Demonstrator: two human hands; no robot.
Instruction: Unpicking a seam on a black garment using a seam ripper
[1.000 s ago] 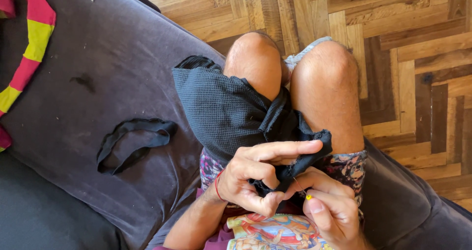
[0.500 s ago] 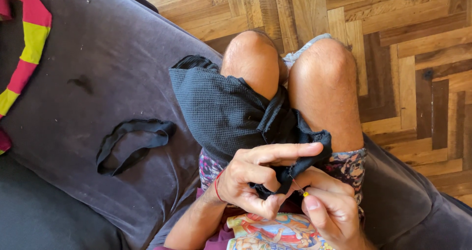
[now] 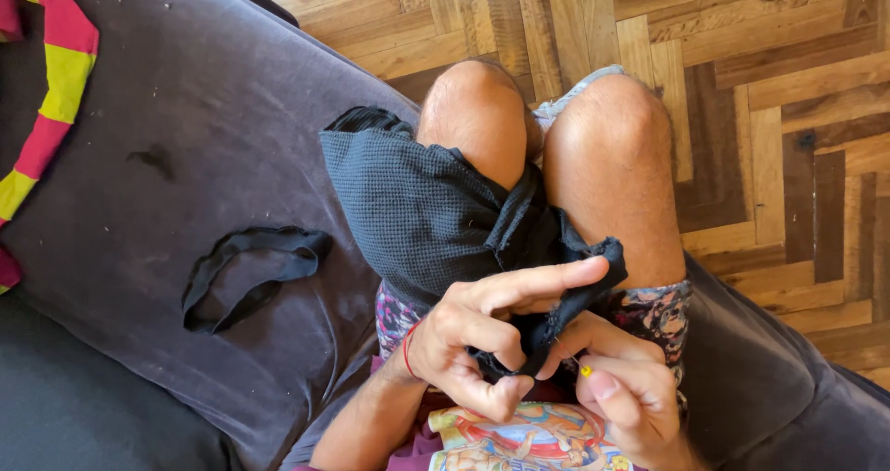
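Cloth (dark, draped over the knees): left hand fingers pinch its edge; right hand fingers grip a yellow-headed pin.

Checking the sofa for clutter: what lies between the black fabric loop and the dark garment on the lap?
Head view: only bare sofa cushion separates fabric loop and dark waffle garment.

Bright daylight from the upper right, soft shadows on the sofa, sharp focus, no glare
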